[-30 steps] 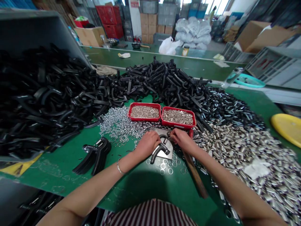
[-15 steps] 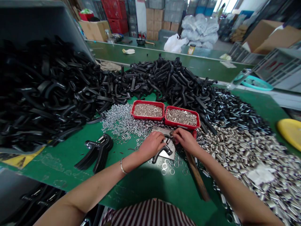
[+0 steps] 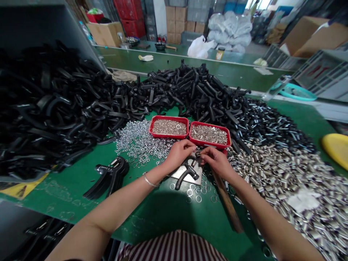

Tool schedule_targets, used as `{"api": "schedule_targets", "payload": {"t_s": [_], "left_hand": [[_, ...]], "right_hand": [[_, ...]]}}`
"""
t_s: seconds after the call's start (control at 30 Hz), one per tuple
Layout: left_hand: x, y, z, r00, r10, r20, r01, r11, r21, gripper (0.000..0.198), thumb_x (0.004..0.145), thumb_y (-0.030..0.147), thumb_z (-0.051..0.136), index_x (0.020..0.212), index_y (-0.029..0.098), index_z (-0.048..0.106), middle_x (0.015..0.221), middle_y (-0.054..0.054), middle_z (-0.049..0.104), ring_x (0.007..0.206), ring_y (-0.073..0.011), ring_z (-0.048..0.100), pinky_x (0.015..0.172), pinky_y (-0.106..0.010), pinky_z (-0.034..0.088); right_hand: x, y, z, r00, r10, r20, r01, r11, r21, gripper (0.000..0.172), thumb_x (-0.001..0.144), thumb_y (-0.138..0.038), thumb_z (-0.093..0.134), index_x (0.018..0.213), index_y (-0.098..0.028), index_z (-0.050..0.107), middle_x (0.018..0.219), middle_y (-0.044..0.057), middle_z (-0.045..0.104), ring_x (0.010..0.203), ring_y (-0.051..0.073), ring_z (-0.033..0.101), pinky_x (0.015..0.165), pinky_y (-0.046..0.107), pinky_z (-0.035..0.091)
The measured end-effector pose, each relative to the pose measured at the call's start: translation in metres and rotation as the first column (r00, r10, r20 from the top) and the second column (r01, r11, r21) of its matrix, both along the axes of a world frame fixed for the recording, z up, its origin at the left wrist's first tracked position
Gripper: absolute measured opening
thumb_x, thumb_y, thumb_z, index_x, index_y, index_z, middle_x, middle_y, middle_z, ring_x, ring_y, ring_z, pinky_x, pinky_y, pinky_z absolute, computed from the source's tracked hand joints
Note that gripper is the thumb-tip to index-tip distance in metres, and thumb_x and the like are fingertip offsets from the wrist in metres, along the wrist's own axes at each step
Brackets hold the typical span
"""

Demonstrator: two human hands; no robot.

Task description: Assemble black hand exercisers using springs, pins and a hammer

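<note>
Black handle [image 3: 188, 171] — beside left hand [image 3: 178, 154], perhaps touching right hand [image 3: 216, 161].

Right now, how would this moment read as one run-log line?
left hand: fingers pinched, contents unclear | right hand: near coil spring | black grip handle: on metal plate | red trays: beyond hands

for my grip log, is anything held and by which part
Cannot be told: left hand and right hand pinch near the far end of the black handle, any hold hidden.
</note>
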State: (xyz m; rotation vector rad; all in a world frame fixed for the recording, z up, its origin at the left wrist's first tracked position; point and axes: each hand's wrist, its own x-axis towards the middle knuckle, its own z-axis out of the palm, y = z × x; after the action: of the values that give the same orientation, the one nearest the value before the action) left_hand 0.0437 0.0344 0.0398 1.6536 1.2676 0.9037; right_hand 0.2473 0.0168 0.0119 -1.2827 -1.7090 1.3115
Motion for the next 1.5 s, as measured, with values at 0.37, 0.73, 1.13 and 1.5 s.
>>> {"api": "schedule_targets", "payload": {"t_s": [0.37,0.73,1.13,1.5], "left_hand": [[0.005,-0.029,0.003,0.872,-0.023,-0.488,0.195,0.933,0.304,0.026,0.094,0.029,0.056,0.117,0.018,0.059,0.118,-0.011,0.061,0.116,-0.0263,0.053,0.104,-0.044,0.042],[-0.011,-0.091,-0.040,0.788,0.041,-0.614,0.181,0.938,0.295,0.040,0.095,0.029,0.053,0.134,0.021,0.055,0.133,-0.012,0.060,0.120,-0.0295,0.051,0.104,-0.049,0.038],[-0.013,-0.068,-0.037,0.768,0.026,-0.640,0.248,0.909,0.334,0.043,0.097,0.028,0.051,0.139,0.019,0.051,0.139,-0.011,0.059,0.126,-0.0290,0.049,0.103,-0.047,0.037],[-0.011,-0.070,-0.037,0.782,0.034,-0.623,0.244,0.902,0.356,0.044,0.097,0.029,0.051,0.140,0.020,0.050,0.139,-0.011,0.059,0.125,-0.0289,0.049,0.103,-0.046,0.037]], "right_hand": [[-0.007,-0.004,-0.007,0.880,0.022,0.474,-0.194,0.929,0.316,0.010,0.093,-0.015,0.046,0.088,-0.019,0.054,0.090,0.006,0.061,0.084,0.020,0.057,0.080,0.033,0.045],[-0.055,-0.007,0.032,0.360,0.020,0.933,-0.635,0.737,0.230,0.021,0.094,-0.007,0.041,0.098,-0.015,0.061,0.103,0.017,0.063,0.096,0.029,0.059,0.068,0.034,0.049],[0.022,-0.032,0.013,0.362,-0.116,0.925,-0.182,0.964,0.192,0.027,0.094,-0.044,0.052,0.085,-0.019,0.055,0.090,0.016,0.067,0.081,0.031,0.066,0.061,0.036,0.046],[0.027,-0.048,0.031,0.827,-0.131,0.546,-0.084,0.933,0.350,0.012,0.095,-0.034,0.046,0.098,-0.022,0.049,0.090,0.007,0.061,0.077,0.023,0.058,0.068,0.033,0.044]]}}
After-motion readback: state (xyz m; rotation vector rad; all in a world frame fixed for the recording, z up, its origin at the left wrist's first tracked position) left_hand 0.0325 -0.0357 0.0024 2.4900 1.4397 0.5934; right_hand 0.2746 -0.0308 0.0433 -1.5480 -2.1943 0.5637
